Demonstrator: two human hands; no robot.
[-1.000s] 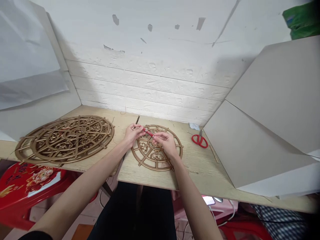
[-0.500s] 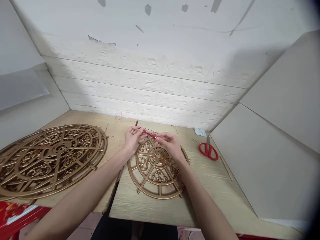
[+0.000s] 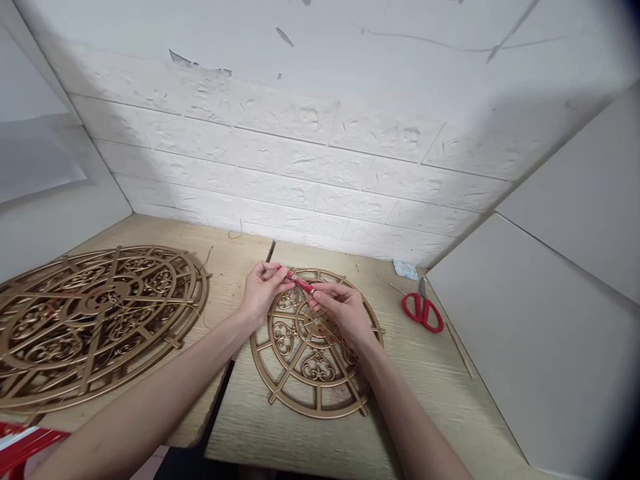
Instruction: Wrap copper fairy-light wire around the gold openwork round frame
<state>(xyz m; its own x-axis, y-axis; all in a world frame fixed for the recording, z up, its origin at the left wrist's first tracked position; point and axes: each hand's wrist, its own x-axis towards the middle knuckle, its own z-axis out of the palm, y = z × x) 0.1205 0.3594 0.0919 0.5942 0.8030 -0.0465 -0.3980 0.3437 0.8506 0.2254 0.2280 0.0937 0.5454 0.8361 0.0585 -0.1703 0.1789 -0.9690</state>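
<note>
My left hand (image 3: 261, 293) and my right hand (image 3: 339, 308) are both closed in a pinch on a thin red stick-like piece (image 3: 299, 283), one hand at each end. They hover just above a small round gold openwork disc (image 3: 310, 360) that lies flat on the light wooden table (image 3: 410, 380). A thin thread seems to run from the red piece down toward the disc's centre.
A stack of larger gold openwork discs (image 3: 95, 320) lies to the left. Red-handled scissors (image 3: 424, 311) rest to the right beside a crumpled white scrap (image 3: 406, 269). Grey boards (image 3: 560, 320) lean at the right. A white brick-pattern wall stands behind. A gap splits the two table boards.
The view has come closer and tilted down. Both hands keep their pinch on the red piece and have sunk slightly nearer the small disc.
</note>
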